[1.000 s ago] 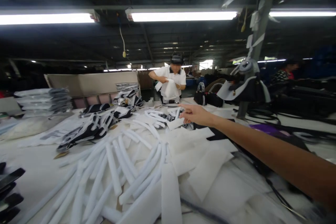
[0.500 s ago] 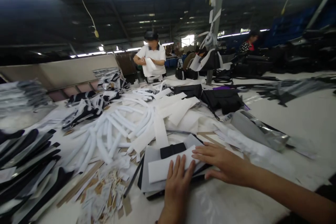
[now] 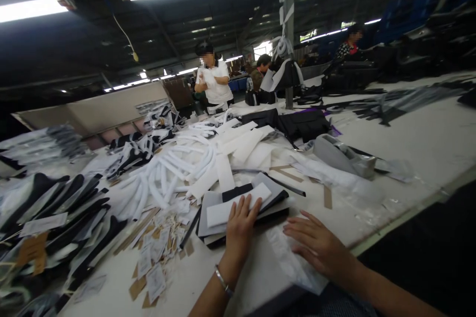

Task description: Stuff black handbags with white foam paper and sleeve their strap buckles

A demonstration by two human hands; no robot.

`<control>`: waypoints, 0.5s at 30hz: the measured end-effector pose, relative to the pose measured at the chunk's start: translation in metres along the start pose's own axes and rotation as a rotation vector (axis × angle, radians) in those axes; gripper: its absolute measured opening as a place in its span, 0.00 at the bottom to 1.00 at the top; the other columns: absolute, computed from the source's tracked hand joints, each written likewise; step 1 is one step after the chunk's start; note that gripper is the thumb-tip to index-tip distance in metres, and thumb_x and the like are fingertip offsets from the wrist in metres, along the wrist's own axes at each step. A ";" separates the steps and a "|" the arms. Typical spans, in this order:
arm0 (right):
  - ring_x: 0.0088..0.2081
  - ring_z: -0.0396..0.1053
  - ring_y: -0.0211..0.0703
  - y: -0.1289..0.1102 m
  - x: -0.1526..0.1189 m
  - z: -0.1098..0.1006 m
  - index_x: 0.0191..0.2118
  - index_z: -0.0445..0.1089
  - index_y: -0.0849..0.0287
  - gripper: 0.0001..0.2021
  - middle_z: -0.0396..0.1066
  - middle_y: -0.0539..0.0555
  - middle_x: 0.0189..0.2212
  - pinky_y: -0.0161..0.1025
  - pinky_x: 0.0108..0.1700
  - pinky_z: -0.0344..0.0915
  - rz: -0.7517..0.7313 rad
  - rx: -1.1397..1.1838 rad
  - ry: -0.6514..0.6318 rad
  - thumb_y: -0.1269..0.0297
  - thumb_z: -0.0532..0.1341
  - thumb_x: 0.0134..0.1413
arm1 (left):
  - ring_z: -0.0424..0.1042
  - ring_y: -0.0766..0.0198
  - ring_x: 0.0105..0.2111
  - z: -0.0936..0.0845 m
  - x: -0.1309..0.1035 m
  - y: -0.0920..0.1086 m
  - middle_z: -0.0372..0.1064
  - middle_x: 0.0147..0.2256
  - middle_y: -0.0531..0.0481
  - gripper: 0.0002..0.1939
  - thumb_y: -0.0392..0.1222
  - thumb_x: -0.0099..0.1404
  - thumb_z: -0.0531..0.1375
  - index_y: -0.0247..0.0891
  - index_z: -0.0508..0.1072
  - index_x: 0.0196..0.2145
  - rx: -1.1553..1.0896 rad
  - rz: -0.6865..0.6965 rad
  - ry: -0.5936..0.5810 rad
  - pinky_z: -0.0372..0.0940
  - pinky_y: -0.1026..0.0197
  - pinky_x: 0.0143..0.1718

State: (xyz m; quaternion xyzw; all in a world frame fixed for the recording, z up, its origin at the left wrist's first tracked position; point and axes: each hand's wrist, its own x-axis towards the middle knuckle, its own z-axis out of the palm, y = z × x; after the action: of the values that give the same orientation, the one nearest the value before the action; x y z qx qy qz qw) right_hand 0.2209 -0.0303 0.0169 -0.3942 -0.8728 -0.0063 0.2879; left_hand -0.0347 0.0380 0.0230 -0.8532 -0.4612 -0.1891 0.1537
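Observation:
My left hand lies with spread fingers on a white foam strip. Under that strip are a grey and black folded piece and a black band. To the right, my right hand has its fingers apart over a clear plastic bag near the table's front edge. Nothing is gripped in either hand.
White tubes and white strips are heaped behind. Tags and black and grey pieces lie to the left. Grey wrapped material sits at the right. Across the table stands a person in a white shirt.
My right hand has come off the white strip and moved toward the table's front edge, over the plastic bag. My left hand stays on the strip. The view has tilted and shifted.

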 end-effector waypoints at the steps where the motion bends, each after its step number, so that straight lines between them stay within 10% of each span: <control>1: 0.61 0.66 0.54 -0.007 -0.013 0.002 0.65 0.63 0.54 0.25 0.71 0.58 0.57 0.59 0.67 0.56 0.009 0.021 -0.070 0.58 0.61 0.64 | 0.59 0.52 0.65 -0.001 0.001 0.001 0.58 0.66 0.47 0.45 0.20 0.57 0.59 0.49 0.55 0.67 -0.007 -0.009 -0.004 0.61 0.45 0.63; 9: 0.41 0.78 0.47 -0.047 -0.037 0.021 0.63 0.65 0.44 0.33 0.79 0.54 0.41 0.38 0.41 0.77 0.148 0.141 -0.083 0.77 0.58 0.52 | 0.60 0.51 0.64 -0.003 -0.005 0.007 0.59 0.65 0.47 0.44 0.21 0.58 0.59 0.49 0.56 0.67 -0.007 -0.018 0.030 0.63 0.44 0.62; 15: 0.40 0.79 0.46 -0.039 0.003 -0.016 0.55 0.73 0.45 0.18 0.80 0.51 0.42 0.36 0.43 0.76 0.098 0.237 -0.080 0.62 0.65 0.59 | 0.62 0.52 0.63 0.002 -0.039 0.028 0.58 0.65 0.48 0.33 0.31 0.69 0.55 0.51 0.54 0.68 0.078 0.004 0.159 0.67 0.46 0.59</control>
State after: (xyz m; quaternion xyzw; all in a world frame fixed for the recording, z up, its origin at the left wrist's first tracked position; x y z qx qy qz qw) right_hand 0.2005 -0.0585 0.0402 -0.3995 -0.8580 0.1266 0.2971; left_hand -0.0306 -0.0039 0.0004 -0.8299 -0.4527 -0.2377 0.2233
